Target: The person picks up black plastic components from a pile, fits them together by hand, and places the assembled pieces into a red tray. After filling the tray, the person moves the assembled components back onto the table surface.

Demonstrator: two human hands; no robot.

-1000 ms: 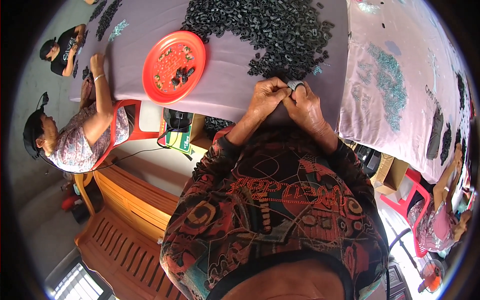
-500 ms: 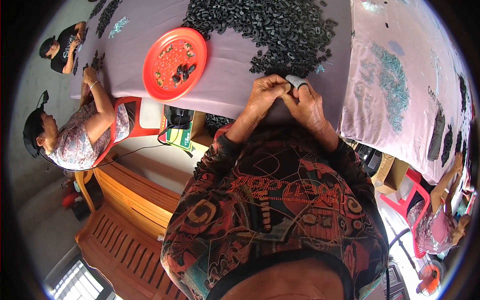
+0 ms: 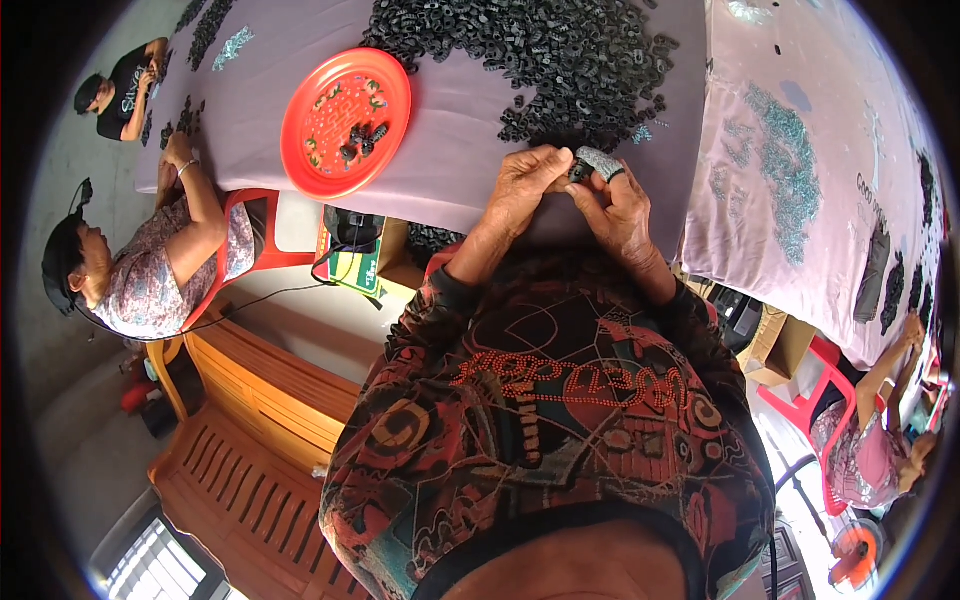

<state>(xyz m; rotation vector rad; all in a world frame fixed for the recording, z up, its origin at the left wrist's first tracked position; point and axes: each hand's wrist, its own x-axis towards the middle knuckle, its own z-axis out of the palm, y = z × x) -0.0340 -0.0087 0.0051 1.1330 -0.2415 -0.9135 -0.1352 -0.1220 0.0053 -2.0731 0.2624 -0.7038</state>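
Room: concrete floor, wooden bench point(image 3: 250, 440) at left, other people seated around.
Table point(image 3: 450, 150): long, under a mauve cloth.
Pile point(image 3: 540, 50): small black parts, heaped mid-table.
Plate point(image 3: 345, 120): red, holding few parts.
Left hand point(image 3: 525, 185): curled, fingers pinching a small black part point(image 3: 578, 170) at the table edge.
Right hand point(image 3: 615, 205): curled, gripping the same part.

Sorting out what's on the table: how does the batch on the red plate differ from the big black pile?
The red plate holds only a few black parts, clustered near its middle. The big black pile is a broad heap of hundreds lying straight on the pale tablecloth, reaching to just above both hands. Both look like the same small dark pieces.
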